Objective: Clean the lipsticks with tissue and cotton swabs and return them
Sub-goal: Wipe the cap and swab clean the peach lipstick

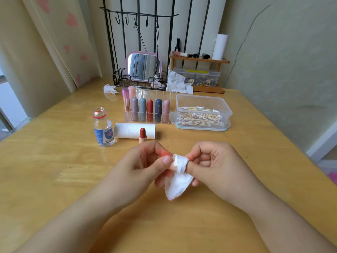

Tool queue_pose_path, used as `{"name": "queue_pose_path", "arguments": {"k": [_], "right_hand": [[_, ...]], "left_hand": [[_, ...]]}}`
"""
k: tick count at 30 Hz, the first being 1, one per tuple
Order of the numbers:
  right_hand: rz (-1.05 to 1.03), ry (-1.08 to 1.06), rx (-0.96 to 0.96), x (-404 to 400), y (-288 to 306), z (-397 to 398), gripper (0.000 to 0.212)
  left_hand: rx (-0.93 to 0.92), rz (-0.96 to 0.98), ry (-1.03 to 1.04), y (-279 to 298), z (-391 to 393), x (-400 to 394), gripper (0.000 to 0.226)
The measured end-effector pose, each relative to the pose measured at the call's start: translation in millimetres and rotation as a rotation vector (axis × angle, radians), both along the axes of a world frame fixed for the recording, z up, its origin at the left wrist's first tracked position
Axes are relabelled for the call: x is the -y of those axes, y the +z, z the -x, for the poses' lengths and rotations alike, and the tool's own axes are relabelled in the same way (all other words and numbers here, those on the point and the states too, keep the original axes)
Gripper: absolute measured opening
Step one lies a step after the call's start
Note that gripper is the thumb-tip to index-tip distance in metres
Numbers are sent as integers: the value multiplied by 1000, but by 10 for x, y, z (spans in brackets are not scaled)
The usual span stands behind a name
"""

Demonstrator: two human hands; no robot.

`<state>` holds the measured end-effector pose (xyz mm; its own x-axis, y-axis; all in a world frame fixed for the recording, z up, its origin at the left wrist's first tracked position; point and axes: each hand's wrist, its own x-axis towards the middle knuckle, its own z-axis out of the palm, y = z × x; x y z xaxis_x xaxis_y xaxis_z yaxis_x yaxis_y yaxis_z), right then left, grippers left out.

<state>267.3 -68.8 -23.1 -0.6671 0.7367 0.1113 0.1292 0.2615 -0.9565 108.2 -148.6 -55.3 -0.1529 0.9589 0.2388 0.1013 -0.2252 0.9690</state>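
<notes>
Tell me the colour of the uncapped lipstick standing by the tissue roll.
Brick red bullet, peach base; head view.

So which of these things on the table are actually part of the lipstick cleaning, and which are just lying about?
Part of the job:
left hand and right hand, holding the tissue
open lipstick
lipstick organizer
cotton swab box
tissue roll

Just lying about:
mirror
crumpled tissue
wooden shelf
</notes>
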Motion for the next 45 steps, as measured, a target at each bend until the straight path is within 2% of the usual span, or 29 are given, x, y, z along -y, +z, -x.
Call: {"name": "queue_pose_path", "arguments": {"k": [4,7,10,14,17,20,23,28,32,34,37,40,45], "right_hand": [[64,3,-48,-42,6,-12,21],[39,1,-50,-40,23,-19,21],[-22,1,-25,-13,8,-13,22],[-33,-1,8,-12,-11,-5,24],[42,3,-19,-40,9,-16,20],[4,-5,-18,-23,9,-12,22],[-66,-10,11,12,-12,0,27],[24,10,-15,-22,-3,-3,24],[25,10,-38,-30,10,-10,23],[-4,2,-37,-10,6,-1,22],[-25,1,-19,1,-5,0,23],[13,8,-20,-31,-6,-14,21],[32,11,-60,-50,13,-16,22]], "left_hand": [[75,-76,-34,0,-2,3,21],[102,-15,56,18,-51,-1,25],[52,54,88,7,-33,-7,34],[47,-15,7,12,-11,6,19],[97,-52,-9,23,-2,9,20],[143,30,17,38,-39,7,28],[94,100,-7,36,-46,8,36],[67,-12,-49,31,9,25,15],[173,55,6,55,-45,20,28],[152,113,18,62,-49,17,39],[52,77,7,58,-31,21,29],[56,2,-10,58,-10,29,16],[210,44,27,75,-39,25,34]]}}
